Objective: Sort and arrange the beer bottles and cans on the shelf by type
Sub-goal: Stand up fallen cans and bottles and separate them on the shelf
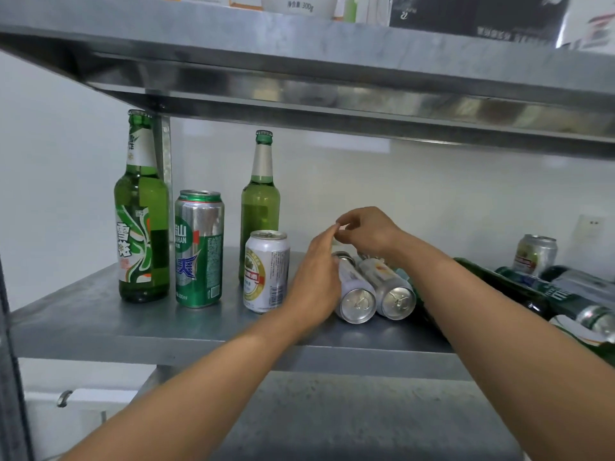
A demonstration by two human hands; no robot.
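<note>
**Both hands meet over two toppled cans at mid-shelf**

The steel shelf (83,314) holds a mixed lot of beer. With the two hands as the centre of the clock and twelve toward the wall (416,194), the upright drinks stand out at nine o'clock. Farthest left is a tall labelled bottle (141,211) in green glass. Just beside it is a tall green can (199,249), then a short white can (266,271) with a gold badge. A plain bottle (260,207) stands at the white can's twelve o'clock, close behind it.

Two silver cans lie on their sides at the middle, touching flank to flank, with their pull-tab ends turned toward six o'clock. These are the left lying can (354,291) and the right lying can (389,287).

The left hand (312,281) lies flat against the outer side of the left lying can. Its grip is slack, with the fingers stretched straight up toward twelve. The right hand (369,232) hangs above the far ends of both cans, touching neither as far as I can see. Its fingers are curled in and their tips meet those of the left hand. I cannot tell whether that grip pinches anything, since whatever might sit between the tips is too small to make out.

Out at three o'clock, several dark bottles (499,284) lie tumbled over one another. A lone far can (535,254) stands upright behind them, near the wall.

An upper shelf (299,38) runs overhead, with boxes and packets on it.
</note>
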